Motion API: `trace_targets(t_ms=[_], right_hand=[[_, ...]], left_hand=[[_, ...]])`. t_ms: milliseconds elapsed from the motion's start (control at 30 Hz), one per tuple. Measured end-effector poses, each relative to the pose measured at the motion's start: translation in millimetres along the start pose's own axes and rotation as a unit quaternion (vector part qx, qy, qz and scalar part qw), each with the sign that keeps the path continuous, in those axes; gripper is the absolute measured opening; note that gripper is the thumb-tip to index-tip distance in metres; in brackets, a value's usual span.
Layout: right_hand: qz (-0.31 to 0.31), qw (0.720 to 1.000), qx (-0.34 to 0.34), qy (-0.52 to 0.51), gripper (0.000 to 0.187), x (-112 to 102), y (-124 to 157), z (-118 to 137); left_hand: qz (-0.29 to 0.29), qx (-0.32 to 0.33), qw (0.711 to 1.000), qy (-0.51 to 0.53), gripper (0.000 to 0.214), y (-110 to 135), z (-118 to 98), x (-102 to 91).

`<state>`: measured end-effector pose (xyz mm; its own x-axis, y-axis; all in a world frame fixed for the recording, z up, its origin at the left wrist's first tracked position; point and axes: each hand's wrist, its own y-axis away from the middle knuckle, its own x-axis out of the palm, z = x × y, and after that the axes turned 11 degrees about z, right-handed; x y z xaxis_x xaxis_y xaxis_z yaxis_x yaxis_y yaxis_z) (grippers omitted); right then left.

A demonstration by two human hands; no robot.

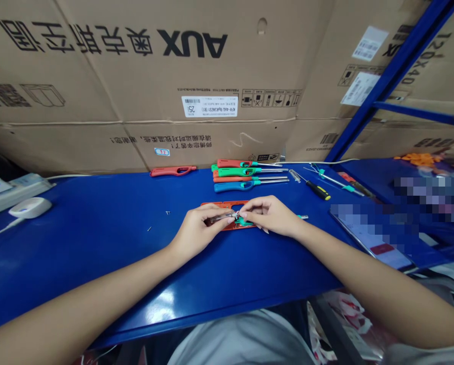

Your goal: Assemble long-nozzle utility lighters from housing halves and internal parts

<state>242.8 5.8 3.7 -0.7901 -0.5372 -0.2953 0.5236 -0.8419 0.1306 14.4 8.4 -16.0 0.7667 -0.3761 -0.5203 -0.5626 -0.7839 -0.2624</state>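
My left hand (198,228) and my right hand (268,215) meet over an opened red lighter shell (227,206) lying flat on the blue table (98,238). The left fingers pinch a clear tube-like part (224,217) of the lighter. The right fingers are closed on a small teal piece (244,221) beside it. A thin metal nozzle (303,217) sticks out to the right from under my right hand.
Several long lighters (246,177) lie in a row behind my hands, and a red one (173,171) lies apart to the left. Screwdrivers (318,189) rest at the right. A white mouse (30,207) and power strip (10,188) sit far left. Cardboard boxes (196,76) wall the back.
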Motion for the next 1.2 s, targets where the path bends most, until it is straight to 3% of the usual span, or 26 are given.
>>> trace_targets(t_ms=[133, 567, 733, 933, 1067, 1200], right_hand=[[-0.012, 0.999, -0.049, -0.017, 0.034, 1.2, -1.8, -3.0], [-0.011, 1.000, -0.020, -0.008, 0.036, 5.3, -3.3, -5.7], [-0.019, 0.999, -0.025, 0.026, 0.029, 2.3, -2.4, -7.1], [-0.033, 0.999, -0.005, -0.001, 0.030, -3.4, -2.1, -5.3], [-0.031, 0.999, -0.007, 0.001, 0.028, -5.8, -2.0, -5.2], [-0.030, 0.999, -0.008, 0.010, 0.028, -6.1, -2.2, -6.4]], left_hand=[[0.002, 0.001, 1.000, 0.002, 0.022, 0.0, -0.2, 0.1], [0.019, 0.010, 1.000, 0.008, 0.021, 0.5, -4.1, 2.9], [0.030, 0.029, 0.998, -0.044, 0.023, 0.7, -9.3, -3.4], [0.042, 0.059, 0.980, -0.187, 0.018, 0.3, -8.1, -13.3], [0.068, 0.058, 0.978, -0.189, 0.021, -0.5, -5.4, -12.5], [0.055, 0.058, 0.982, -0.169, 0.018, -0.6, -4.8, -10.1]])
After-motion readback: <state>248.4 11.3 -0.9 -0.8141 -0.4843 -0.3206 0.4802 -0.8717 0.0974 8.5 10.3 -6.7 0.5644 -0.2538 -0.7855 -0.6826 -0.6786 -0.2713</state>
